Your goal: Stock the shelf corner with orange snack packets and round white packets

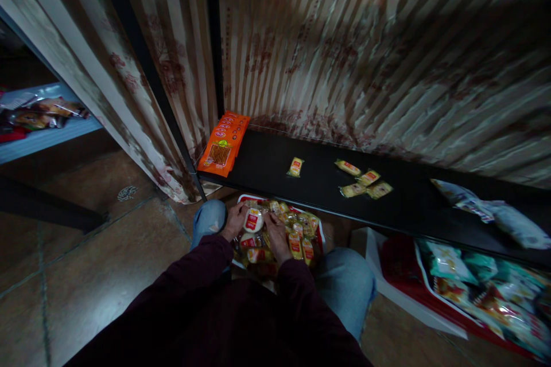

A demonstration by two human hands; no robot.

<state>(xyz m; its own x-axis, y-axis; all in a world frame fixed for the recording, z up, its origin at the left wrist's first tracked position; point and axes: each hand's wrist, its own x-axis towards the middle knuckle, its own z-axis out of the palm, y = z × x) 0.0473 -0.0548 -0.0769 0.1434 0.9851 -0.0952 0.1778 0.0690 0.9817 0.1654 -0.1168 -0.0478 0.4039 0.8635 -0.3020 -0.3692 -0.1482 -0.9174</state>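
Note:
Between my knees is a white-rimmed basket (322, 235) full of small wrapped snacks, many with yellow wrappers and red labels. Just above them I hold a clear-wrapped round white rice cracker (253, 219) with a red label. My left hand (235, 222) pinches its wrapper at the left edge. At the opposite edge, the fingers of my right hand (278, 236) are closed on the wrapper too. A second round white cracker packet (248, 241) lies under it in the basket. My fingertips are small and dim in this light.
A low black shelf (267, 155) runs in front of me, bearing an orange packet (224, 143), several small yellow packets (368, 177) and a crumpled bag (495, 212). At right stands a red-and-white bin (390, 264) of snack bags. A pleated curtain (301, 69) hangs behind.

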